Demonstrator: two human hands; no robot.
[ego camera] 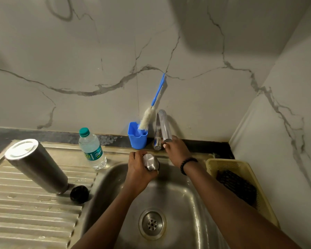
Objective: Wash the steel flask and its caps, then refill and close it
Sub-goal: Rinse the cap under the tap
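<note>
Steel sink point(178, 198), marble wall behind. A steel cap point(150, 162) is clamped by the left hand point(139, 169). The tap point(162, 126) base is touched by the right hand point(176, 151), fingers together.

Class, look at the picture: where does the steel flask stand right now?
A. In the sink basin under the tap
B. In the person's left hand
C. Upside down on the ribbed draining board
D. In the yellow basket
C: the steel flask stands mouth down on the draining board, left of the sink, beside a black cap.
</note>
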